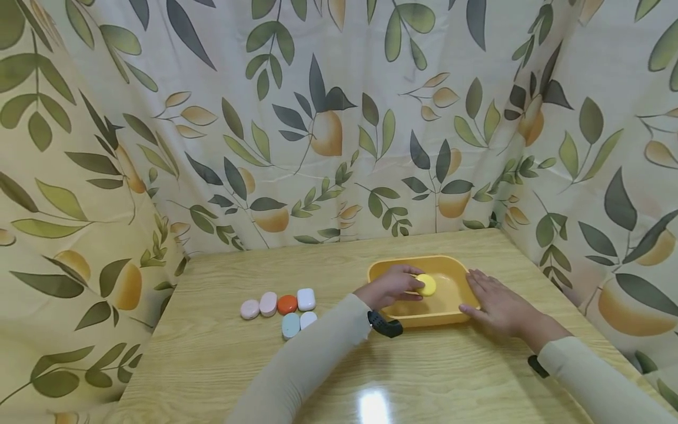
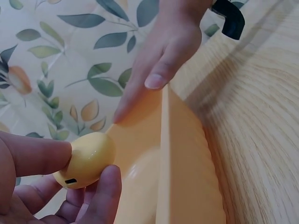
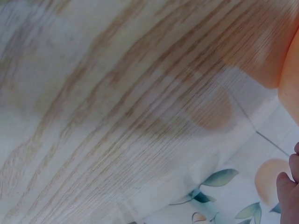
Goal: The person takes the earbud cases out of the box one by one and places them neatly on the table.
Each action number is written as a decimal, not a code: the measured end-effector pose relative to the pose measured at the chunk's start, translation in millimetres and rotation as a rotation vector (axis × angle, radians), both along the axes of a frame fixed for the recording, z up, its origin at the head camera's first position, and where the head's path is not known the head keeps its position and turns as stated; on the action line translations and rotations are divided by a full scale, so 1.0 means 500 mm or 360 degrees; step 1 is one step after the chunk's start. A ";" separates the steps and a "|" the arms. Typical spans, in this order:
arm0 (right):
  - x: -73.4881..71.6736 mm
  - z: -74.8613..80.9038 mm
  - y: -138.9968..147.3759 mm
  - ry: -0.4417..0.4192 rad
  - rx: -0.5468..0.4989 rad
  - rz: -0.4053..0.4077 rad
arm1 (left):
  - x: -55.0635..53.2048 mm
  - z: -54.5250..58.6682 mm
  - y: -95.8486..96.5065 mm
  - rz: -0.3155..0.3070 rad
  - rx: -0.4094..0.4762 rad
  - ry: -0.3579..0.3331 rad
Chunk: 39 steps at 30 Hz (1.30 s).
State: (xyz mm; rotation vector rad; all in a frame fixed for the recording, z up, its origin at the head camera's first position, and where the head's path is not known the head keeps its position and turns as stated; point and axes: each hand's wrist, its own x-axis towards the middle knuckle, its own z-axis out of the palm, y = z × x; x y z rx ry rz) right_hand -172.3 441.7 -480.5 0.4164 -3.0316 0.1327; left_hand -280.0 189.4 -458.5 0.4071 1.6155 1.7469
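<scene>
My left hand (image 1: 394,287) pinches a yellow earbud case (image 1: 426,285) between thumb and fingers, over the inside of an orange-yellow plastic tray (image 1: 418,321). In the left wrist view the case (image 2: 91,158) is round and glossy, with a small dark port on its lower side. My right hand (image 1: 495,300) rests against the tray's right end, fingers straight and thumb near the front corner. The right wrist view catches only some fingertips (image 3: 290,175) at its edge, beside a bit of the tray (image 3: 290,79).
Left of the tray, several small earbud cases sit close together on the wooden table (image 1: 212,365), among them a red one (image 1: 287,304), a light blue one (image 1: 291,325) and a white one (image 1: 306,299). A leaf-patterned curtain (image 1: 339,194) borders the table's back and sides.
</scene>
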 end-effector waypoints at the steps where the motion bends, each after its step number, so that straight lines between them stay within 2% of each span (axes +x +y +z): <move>1: 0.001 0.000 0.000 0.0005 -0.0003 0.0004 | -0.001 0.001 -0.004 -0.0001 0.0004 -0.0006; 12: 0.008 0.005 0.006 0.0032 0.0008 0.0015 | -0.007 -0.001 -0.037 0.0022 0.0016 -0.0047; 39: 0.005 -0.001 0.001 0.0023 -0.0045 0.0032 | -0.015 0.010 -0.163 0.0035 -0.0018 0.0061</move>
